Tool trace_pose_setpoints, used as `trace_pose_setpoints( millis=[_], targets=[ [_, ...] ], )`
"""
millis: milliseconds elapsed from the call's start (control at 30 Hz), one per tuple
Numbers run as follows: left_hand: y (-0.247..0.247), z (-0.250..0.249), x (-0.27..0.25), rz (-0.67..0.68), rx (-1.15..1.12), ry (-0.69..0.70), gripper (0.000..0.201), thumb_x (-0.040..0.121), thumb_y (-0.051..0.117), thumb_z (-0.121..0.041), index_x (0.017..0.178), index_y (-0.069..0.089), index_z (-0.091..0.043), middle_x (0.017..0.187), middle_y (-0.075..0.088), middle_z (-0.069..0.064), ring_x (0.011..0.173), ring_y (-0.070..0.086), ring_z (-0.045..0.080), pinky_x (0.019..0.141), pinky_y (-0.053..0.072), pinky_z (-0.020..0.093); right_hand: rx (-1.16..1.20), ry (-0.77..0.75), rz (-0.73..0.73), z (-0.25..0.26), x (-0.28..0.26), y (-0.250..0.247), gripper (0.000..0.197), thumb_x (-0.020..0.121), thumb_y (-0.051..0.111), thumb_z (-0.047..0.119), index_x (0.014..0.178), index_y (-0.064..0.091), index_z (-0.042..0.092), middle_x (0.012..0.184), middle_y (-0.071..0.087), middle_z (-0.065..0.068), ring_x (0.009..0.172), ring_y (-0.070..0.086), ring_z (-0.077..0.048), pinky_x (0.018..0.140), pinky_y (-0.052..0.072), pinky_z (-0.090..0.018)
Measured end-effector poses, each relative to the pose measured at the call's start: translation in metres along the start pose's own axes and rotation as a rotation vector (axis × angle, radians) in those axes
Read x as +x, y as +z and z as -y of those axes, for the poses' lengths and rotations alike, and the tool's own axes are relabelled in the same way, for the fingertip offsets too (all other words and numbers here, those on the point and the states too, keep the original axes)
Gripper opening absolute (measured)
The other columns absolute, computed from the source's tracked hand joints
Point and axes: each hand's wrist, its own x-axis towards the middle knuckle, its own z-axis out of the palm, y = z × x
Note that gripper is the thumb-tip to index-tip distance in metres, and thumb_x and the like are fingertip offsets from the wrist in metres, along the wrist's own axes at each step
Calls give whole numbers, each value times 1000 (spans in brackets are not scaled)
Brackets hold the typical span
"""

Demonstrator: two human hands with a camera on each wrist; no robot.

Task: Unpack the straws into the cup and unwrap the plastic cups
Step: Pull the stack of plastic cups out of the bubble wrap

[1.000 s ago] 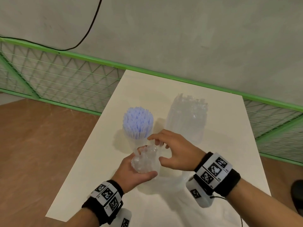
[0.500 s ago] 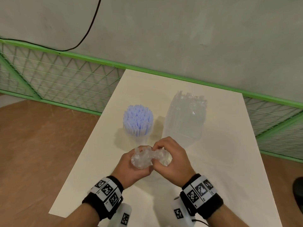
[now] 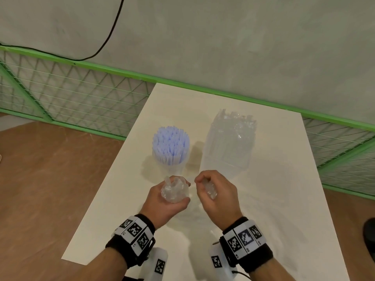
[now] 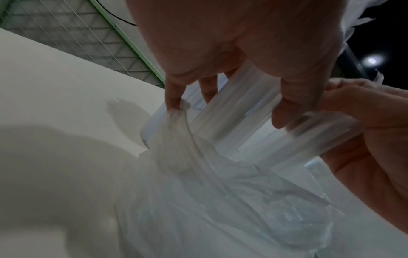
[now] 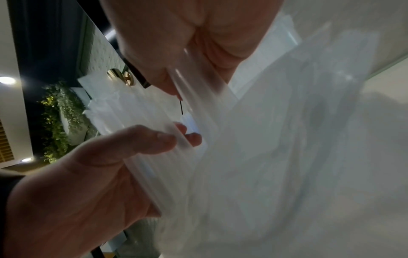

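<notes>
Fingers [image 3: 183,184] of the left hand [image 3: 165,201] curl round a crumpled wad of clear wrap [image 3: 174,191], while the right hand [image 3: 218,196] pinches a smaller bunch of the same film between thumb and fingers. Half a second ago the two hands were pressed together over one wad; now they sit apart with a gap between them, so the film has either been pulled into two bunches or stretched out. The wrist views are blurred, but they show film running between the hands and trailing down toward the worktop [image 3: 263,179], so I judge it to be one piece, not torn. Beyond the hands, the straws [image 3: 171,146] stand upright in the cup [image 3: 176,168], packed tight, so that half of the task looks done. Just right of the cup, the stack of cups [image 3: 230,140] stands on the worktop, ragged clear plastic still showing at its top; whether wrap still covers its sides I cannot tell. The wad in hand is probably spent packaging being balled up, which would leave the stack as the job remaining.
</notes>
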Motion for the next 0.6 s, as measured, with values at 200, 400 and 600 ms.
trace_pose_setpoints(
  millis=[200,400,600],
  targets=[
    [4,0,5,-12,49,12,30,76,78,-2,99,69,-19,99,71,-4,90,66,11,75,51,15,-40,-39,-1,-2,0,-15,4,90,69,14,93,68,17,87,65,12,83,61,-2,75,43,-12],
    [7,10,11,-18,83,-94,36,73,82,-16,104,69,-29,93,71,-10,87,66,4,73,49,14,-7,4,10,-12,5,-15,7,83,77,13,86,71,17,87,69,13,85,65,-4,76,49,-19],
    [4,13,15,3,44,-133,35,67,79,-29,100,71,-25,96,73,-5,88,68,11,79,53,23,97,45,-184,23,47,-62,12,80,80,11,90,73,13,84,74,6,78,71,-16,80,57,-41]
  ],
)
